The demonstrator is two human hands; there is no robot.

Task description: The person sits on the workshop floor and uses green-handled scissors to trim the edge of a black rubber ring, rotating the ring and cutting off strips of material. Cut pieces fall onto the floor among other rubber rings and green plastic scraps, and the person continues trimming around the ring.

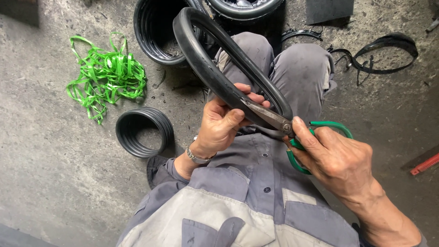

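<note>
Down on the concrete floor (55, 183), a seated person in grey work clothes has a black rubber tyre (206, 59) squeezed into a long loop above the knees. Its long axis runs from the upper left, up near the stacked tyres (153, 34), down and to the right, ending just beside the scissors' pivot. The left hand (222, 126) is clamped around the loop's lower stretch, thumb over the near side and fingers curled behind, so this is the hand that carries the rubber. The right hand (336, 158) sits further right and lower, fingers closed through the green handles of the scissors (274, 120). The blades point up and left, lying along the tyre's edge right where the left thumb presses; whether they bite the rubber, I cannot tell. So the cut line lies along the loop, away from the right hand and towards the left. Off left: a smaller rubber ring (144, 132) and a tangle of green strapping (107, 75). Upper right lie black offcut strips (384, 52).
</note>
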